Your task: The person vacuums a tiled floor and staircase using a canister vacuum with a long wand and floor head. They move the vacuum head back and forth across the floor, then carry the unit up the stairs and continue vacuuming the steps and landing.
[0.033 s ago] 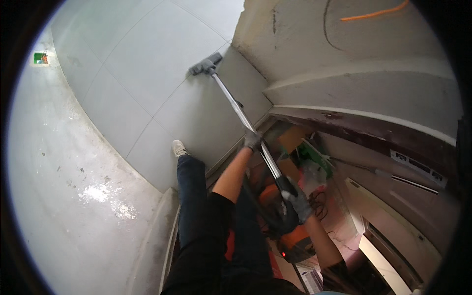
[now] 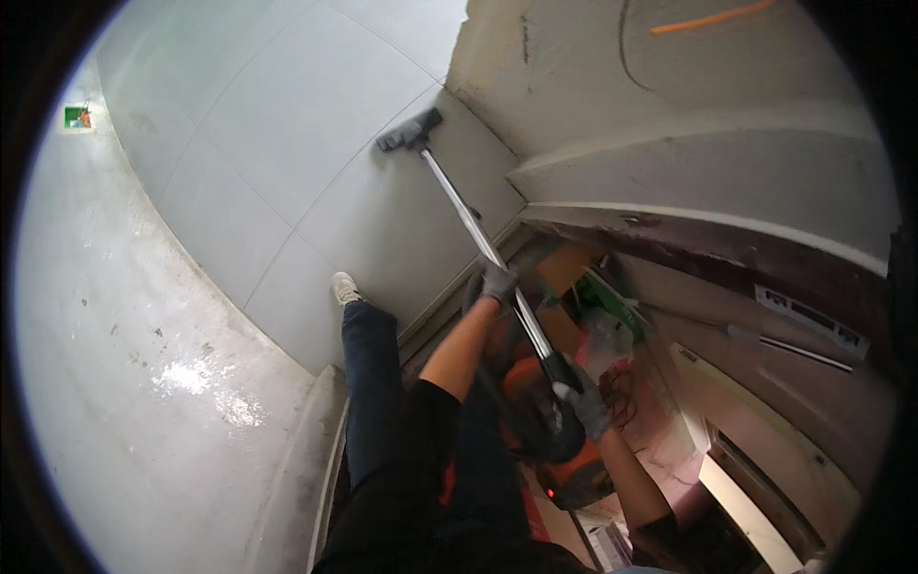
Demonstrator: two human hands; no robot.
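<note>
A vacuum cleaner's floor head [image 2: 409,131], grey and wide, rests on the light grey tiles, joined to a long metal tube [image 2: 461,208] that slants down toward me. Partway along the tube, my left hand [image 2: 498,282] in a grey glove is wrapped around it. Lower down, my right hand [image 2: 585,400], gloved as well, is closed around the black handle [image 2: 557,369] at the tube's near end. A dark hose [image 2: 564,435] curves below that handle. Beside my legs stands the orange and black vacuum cleaner body [image 2: 574,469], with a small red light lit.
My shoe [image 2: 346,287] is planted on the tiled floor [image 2: 258,172]. A rough wall [image 2: 593,105] rises at the right of the tiles. Behind a threshold lie a cardboard box [image 2: 566,268], a green package [image 2: 612,304], a coiled cable [image 2: 620,397] and a metal pole [image 2: 803,355].
The floor head has slid slightly toward me and to the right across the tiles. Both hands have shifted a little with the tube and keep their grip.
</note>
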